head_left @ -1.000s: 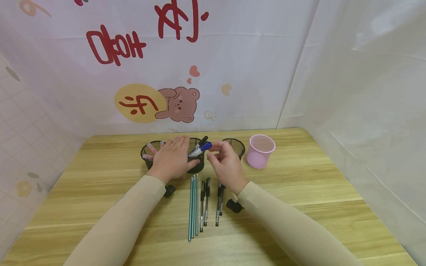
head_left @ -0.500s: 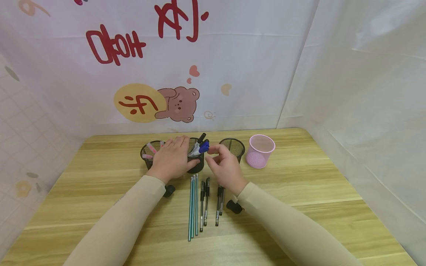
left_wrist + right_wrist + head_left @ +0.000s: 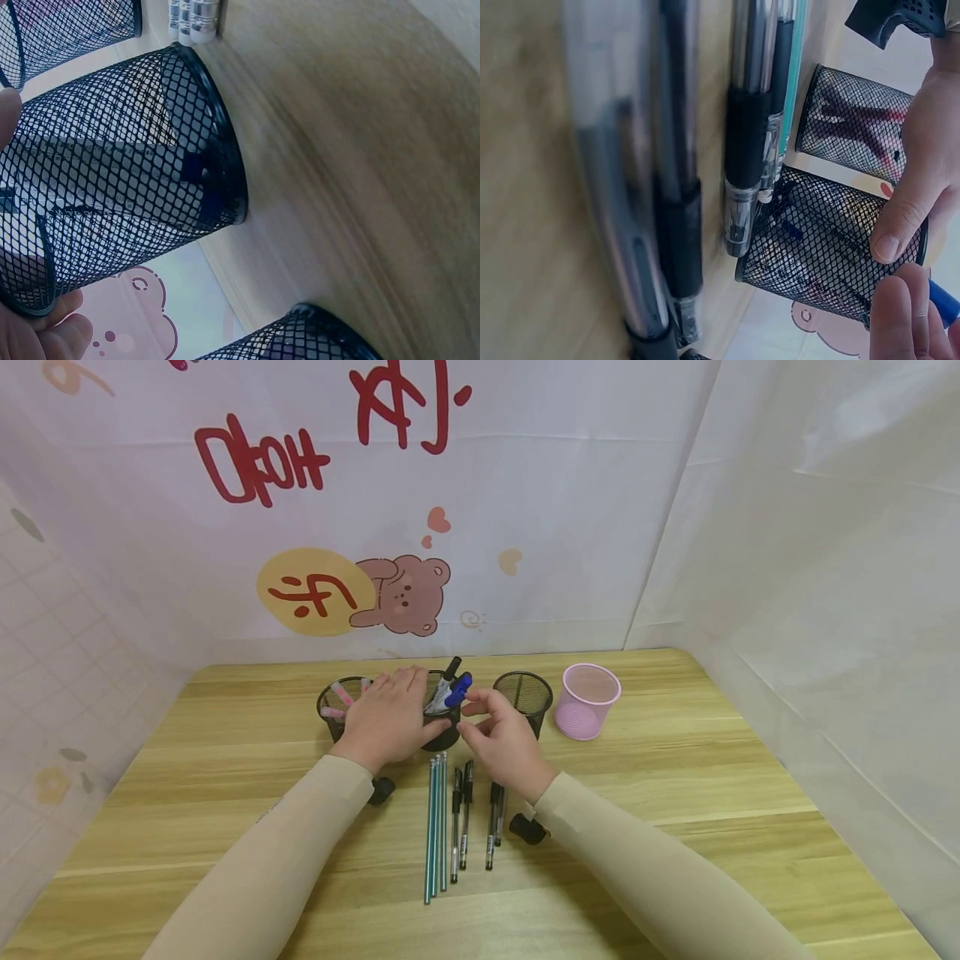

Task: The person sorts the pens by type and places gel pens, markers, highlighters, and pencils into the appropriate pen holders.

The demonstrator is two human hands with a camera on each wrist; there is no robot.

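Note:
In the head view my left hand (image 3: pixel 386 718) lies over the middle black mesh pen holder (image 3: pixel 442 737), thumb on its near side and fingers round the far side, gripping it upright. Blue-capped markers (image 3: pixel 458 692) and a black-capped marker (image 3: pixel 452 667) lean out of that holder. My right hand (image 3: pixel 507 740) is just right of them, index fingertip right at the blue caps and thumb apart from it. In the right wrist view, its fingers (image 3: pixel 901 304) overlap the holder's rim near a blue cap (image 3: pixel 943 301). Through the mesh (image 3: pixel 112 187), the left wrist view shows the markers' barrels.
A left black mesh holder (image 3: pixel 331 702) contains pink-and-clear pens. To the right stand another black mesh holder (image 3: pixel 523 693) and a pink holder (image 3: pixel 582 714). Teal pencils (image 3: pixel 436 827) and several black gel pens (image 3: pixel 457 827) lie in front on the wooden table (image 3: pixel 637 860).
The blue-capped markers have shifted left and settled against the holder's contents, and the black-capped one stands more upright. My right hand has moved slightly left and down; the left hand stayed put.

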